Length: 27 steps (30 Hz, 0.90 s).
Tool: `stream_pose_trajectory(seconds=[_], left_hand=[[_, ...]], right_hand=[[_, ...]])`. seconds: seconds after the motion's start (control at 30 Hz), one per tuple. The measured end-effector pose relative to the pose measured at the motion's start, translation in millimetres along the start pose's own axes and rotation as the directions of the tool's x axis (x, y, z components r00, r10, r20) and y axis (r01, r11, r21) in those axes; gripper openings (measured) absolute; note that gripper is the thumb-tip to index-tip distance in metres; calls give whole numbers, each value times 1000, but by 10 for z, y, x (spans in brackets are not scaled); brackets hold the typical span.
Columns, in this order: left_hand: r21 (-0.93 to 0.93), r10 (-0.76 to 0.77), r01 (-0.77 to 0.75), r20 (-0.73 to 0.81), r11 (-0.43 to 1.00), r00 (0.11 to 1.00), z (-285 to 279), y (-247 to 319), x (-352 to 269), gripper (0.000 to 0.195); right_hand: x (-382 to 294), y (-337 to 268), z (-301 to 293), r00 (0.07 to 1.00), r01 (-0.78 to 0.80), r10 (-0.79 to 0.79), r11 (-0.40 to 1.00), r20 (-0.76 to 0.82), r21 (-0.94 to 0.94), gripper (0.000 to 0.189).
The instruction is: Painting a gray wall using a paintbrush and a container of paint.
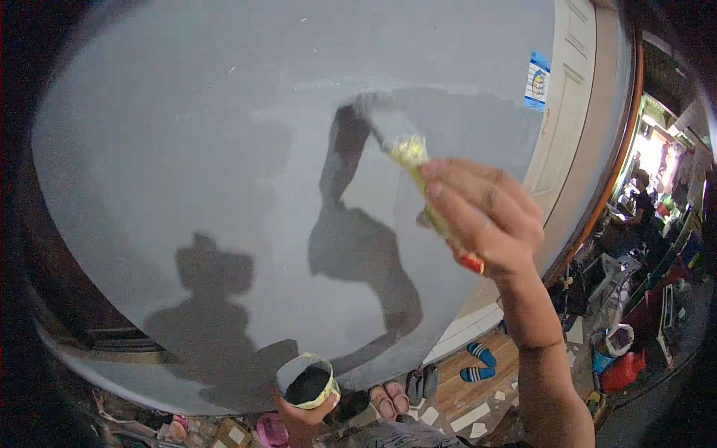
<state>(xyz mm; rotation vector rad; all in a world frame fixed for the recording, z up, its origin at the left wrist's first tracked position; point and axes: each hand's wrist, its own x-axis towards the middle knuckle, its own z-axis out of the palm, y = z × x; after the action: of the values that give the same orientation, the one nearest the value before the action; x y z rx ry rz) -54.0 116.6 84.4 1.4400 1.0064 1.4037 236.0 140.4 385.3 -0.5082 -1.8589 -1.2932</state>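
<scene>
My right hand (487,213) grips a paintbrush (411,151) by its yellowish handle, which has a red end. The bristles reach up and left to the grey wall (224,157), where a patch of darker paint (476,112) runs rightward; blur hides whether they touch. Low in the view, my left hand (305,417) is wrapped around a small tub (333,386) with a whitish inside and a yellow-patterned outside. Dark grey paint (307,385) lies in the tub. Shadows of my head and arms fall across the wall.
A white panelled door (560,123) stands right of the wall, with a blue-and-white notice (537,81) beside it. Below are blue striped slides (479,363), pink clogs (389,399) and a pink basin (273,430). Clutter and a red bag (623,372) lie at right; a person (641,199) sits farther off.
</scene>
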Motion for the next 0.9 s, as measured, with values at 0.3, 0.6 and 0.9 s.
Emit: stream_pose_trajectory(seconds=[0.3,0.6,0.9], left_hand=[[37,-7,4,70,999,998,4,103,17,87],[154,-110,130,-132,979,985,-97,-287,-213,104],[324,1,46,-143,945,990,-145,-122,-277,108]], right_hand=[[-281,-131,-42,989,-49,40,997,139,59,23],[-135,7,28,997,-33,33,999,71,-2,20],[62,-134,54,1000,-11,10,999,18,32,21]])
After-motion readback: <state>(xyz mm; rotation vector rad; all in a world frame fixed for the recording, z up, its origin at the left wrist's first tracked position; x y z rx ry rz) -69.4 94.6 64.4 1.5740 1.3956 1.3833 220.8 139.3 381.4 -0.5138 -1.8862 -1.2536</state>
